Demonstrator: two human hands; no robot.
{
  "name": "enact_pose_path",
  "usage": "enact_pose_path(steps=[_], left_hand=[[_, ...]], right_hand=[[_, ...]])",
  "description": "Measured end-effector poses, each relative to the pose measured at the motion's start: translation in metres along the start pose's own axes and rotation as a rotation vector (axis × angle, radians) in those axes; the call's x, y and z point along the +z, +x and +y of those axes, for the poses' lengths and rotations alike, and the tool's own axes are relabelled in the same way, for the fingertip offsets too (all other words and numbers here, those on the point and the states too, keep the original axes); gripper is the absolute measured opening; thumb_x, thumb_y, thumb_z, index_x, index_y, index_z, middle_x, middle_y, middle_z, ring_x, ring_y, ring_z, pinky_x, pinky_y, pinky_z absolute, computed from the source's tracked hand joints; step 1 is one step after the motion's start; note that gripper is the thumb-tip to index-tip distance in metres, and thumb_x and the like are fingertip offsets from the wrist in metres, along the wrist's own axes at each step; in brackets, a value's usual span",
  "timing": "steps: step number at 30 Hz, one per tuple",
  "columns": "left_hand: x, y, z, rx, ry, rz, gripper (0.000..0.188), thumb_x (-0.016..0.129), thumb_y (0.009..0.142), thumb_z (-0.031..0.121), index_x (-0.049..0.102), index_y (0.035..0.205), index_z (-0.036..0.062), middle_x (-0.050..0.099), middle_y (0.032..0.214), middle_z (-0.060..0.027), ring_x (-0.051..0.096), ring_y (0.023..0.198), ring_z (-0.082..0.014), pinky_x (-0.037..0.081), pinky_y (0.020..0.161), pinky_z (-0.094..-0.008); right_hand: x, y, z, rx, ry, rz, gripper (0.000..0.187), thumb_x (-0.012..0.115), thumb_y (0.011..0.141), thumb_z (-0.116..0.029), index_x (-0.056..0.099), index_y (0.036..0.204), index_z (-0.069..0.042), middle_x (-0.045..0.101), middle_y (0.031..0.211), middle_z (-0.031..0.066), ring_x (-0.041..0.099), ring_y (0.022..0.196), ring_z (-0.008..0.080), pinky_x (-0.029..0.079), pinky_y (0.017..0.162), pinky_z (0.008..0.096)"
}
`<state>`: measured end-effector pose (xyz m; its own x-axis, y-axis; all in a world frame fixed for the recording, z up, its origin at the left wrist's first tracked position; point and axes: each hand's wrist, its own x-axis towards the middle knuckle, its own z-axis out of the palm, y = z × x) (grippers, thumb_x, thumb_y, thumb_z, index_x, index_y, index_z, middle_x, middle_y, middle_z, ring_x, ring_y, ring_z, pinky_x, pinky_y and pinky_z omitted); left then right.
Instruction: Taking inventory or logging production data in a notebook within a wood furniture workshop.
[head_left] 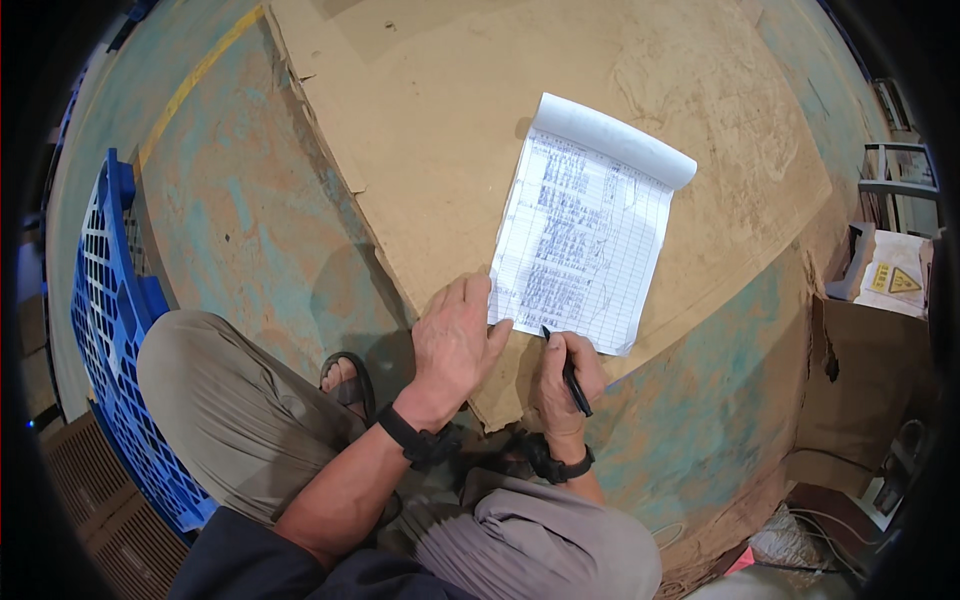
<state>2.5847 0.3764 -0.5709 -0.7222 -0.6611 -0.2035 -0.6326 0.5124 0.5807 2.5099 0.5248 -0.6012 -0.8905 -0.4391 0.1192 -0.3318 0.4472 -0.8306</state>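
A pad of lined paper [620, 240], densely covered in dark handwriting, lies on a flat sheet of brown cardboard [430, 120]. Its upper pages are rolled back at the far end. My right hand [570, 375] closes round a black pen [574, 385], whose tip meets the page near its bottom edge. Resting flat, my left hand [455, 335] has its fingers stretched along the pad's lower left edge and its thumb at the bottom corner. Both wrists wear black bands.
At the left stands a blue plastic lattice crate [120, 330]. A brown cardboard box [860, 370] stands at the right, with a white sheet bearing a yellow warning label [900, 280] above it. Cables and a clear plastic bag [785, 545] lie lower right. The floor is worn green.
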Motion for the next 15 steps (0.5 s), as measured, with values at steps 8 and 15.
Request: enact_pose_path(steps=[8, 15], left_hand=[[0.0005, -0.0002, -0.0007, -0.026, 0.006, -0.029, 0.045, 0.081, 0.083, 0.023, 0.056, 0.116, 0.005, 0.064, 0.108, -0.0153, 0.063, 0.106, -0.0374, 0.053, 0.087, -0.0476], [-0.0013, 0.0007, 0.0002, -0.017, 0.008, -0.033, 0.043, 0.08, 0.085, 0.022, 0.055, 0.116, 0.0052, 0.064, 0.109, -0.0166, 0.063, 0.107, -0.0382, 0.053, 0.087, -0.0483]], right_hand=[[-0.0014, -0.0003, 0.0023, -0.052, -0.019, -0.012, 0.007, 0.07, 0.093, -0.004, 0.067, 0.09, 0.001, 0.064, 0.076, 0.0147, 0.063, 0.065, 0.0283, 0.05, 0.063, 0.0364], [-0.0021, -0.003, 0.0038, 0.0, -0.006, -0.003, 0.008, 0.07, 0.094, -0.006, 0.068, 0.09, 0.001, 0.064, 0.077, 0.0146, 0.063, 0.067, 0.0278, 0.05, 0.064, 0.0366]])
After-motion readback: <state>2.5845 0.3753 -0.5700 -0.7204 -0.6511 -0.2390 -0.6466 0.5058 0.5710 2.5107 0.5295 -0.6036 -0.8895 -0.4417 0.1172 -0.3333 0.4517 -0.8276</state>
